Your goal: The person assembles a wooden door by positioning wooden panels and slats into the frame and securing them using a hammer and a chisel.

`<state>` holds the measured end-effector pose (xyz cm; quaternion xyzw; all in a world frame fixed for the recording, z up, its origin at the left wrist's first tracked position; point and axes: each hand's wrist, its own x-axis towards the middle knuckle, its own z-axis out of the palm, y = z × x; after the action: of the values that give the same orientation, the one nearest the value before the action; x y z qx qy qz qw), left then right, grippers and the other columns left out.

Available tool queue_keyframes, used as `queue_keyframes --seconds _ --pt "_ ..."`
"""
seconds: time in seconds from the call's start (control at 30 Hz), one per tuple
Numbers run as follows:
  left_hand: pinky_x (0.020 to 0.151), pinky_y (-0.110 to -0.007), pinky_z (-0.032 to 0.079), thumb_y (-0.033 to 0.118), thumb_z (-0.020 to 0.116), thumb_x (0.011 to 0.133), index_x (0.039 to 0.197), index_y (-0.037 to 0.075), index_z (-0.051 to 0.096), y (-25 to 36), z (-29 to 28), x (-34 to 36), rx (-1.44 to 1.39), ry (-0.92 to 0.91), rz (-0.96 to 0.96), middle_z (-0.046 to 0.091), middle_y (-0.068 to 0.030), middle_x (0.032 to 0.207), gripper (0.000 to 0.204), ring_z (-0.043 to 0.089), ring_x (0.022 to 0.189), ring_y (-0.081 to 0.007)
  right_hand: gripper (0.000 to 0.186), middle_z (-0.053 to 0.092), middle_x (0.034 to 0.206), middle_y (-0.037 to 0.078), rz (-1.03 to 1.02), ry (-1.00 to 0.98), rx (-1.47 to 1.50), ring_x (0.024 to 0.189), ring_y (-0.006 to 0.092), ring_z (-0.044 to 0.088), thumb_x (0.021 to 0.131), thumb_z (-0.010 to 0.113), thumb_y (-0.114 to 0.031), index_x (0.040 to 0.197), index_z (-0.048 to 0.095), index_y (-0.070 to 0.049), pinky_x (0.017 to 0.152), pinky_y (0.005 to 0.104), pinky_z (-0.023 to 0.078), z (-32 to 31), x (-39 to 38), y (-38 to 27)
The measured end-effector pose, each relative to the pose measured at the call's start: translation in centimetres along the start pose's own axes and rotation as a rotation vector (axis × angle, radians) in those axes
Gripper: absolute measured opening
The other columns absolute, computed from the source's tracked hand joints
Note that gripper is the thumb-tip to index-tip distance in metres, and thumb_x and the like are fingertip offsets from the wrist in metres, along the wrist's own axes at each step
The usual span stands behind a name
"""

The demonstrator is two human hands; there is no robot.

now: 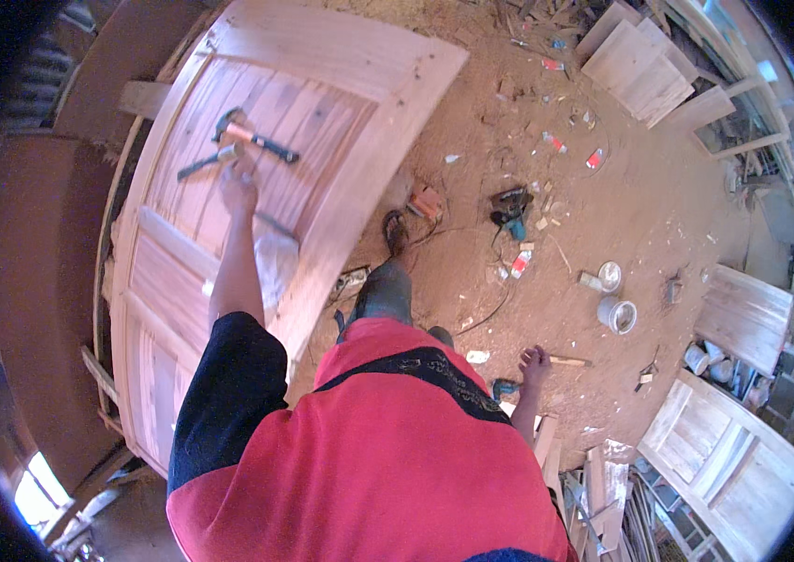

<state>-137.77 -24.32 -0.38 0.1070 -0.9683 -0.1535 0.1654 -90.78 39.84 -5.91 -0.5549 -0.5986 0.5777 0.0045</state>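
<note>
My left hand (pixel 238 187) grips a dark tool with a pale end (pixel 209 165) over the upper panel of a wooden door (pixel 415 66). A hammer (pixel 277 150) with black and orange on it lies just above that hand on the panel. Lower on the door, a pale crumpled bag (pixel 275 267) is partly behind my left forearm. My right hand (pixel 534 362) hangs at my right above the dirt floor, fingers loosely bent and apart, with a wooden stick (pixel 570 362) appearing just beside it.
Power tools (pixel 513 215) with cords, litter and buckets (pixel 618 315) are spread over the floor. Panels (pixel 634 70) lean at the upper right, another door (pixel 722 468) at the lower right. Scrap timber (pixel 596 501) lies by my right side; dark boards (pixel 45 262) stand at left.
</note>
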Motion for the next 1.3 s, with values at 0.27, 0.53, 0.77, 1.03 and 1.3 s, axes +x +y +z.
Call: queue_keyframes --seconds 0.27,0.53,0.77,1.03,1.3 --pt "0.105 -0.05 0.039 0.021 0.064 0.084 0.139 0.015 0.048 -3.9 1.4 9.0 0.368 -0.337 -0.134 0.051 -0.0089 0.139 0.057 0.045 0.132 -0.0284 0.026 0.068 0.107 0.02 -0.849 -0.397 -0.589 0.093 0.0367 0.066 0.093 0.061 -0.017 0.114 0.063 -0.001 0.084 0.0418 0.052 28.9 0.9 -23.6" --pt "0.101 -0.049 0.041 0.019 0.062 0.092 0.14 0.021 0.049 -5.5 -5.8 10.0 0.252 -0.225 0.044 0.06 -0.0143 0.119 0.049 0.057 0.111 -0.032 0.036 0.06 0.114 0.019 -1.338 -1.157 -0.843 0.103 0.0399 0.059 0.091 0.062 -0.021 0.123 0.056 -0.006 0.093 0.049 0.046 54.5 -9.0 -34.0" --pt "0.087 -0.038 0.048 0.014 0.066 0.094 0.143 0.001 0.041 9.1 -15.2 3.2 -0.455 0.299 -0.268 0.058 -0.0169 0.115 0.056 0.056 0.11 -0.0256 0.043 0.059 0.11 0.023 -1.415 -1.223 -1.075 0.101 0.0427 0.06 0.09 0.062 -0.025 0.12 0.049 0.003 0.087 0.0519 0.049 64.7 -12.0 -32.1" --pt "0.071 -0.029 0.047 0.007 0.07 0.087 0.099 -0.001 0.058 23.8 -14.9 -2.7 -0.59 0.274 -0.643 0.062 -0.0073 0.084 0.019 0.055 0.079 -0.014 0.042 0.06 0.116 0.027 -0.751 -1.467 -1.289 0.109 0.0476 0.059 0.09 0.057 -0.025 0.119 0.053 0.006 0.089 0.0554 0.048 73.6 -11.9 -37.7" --pt "0.073 -0.036 0.051 0.009 0.07 0.083 0.104 -0.001 0.059 39.4 -11.2 1.4 -0.348 0.222 -0.716 0.066 -0.0171 0.088 0.026 0.065 0.079 -0.0265 0.057 0.051 0.136 0.024 -1.541 -1.856 -1.373 0.117 0.0382 0.058 0.096 0.052 -0.03 0.151 0.036 -0.03 0.092 0.0537 0.048 68.8 -9.6 -34.3"
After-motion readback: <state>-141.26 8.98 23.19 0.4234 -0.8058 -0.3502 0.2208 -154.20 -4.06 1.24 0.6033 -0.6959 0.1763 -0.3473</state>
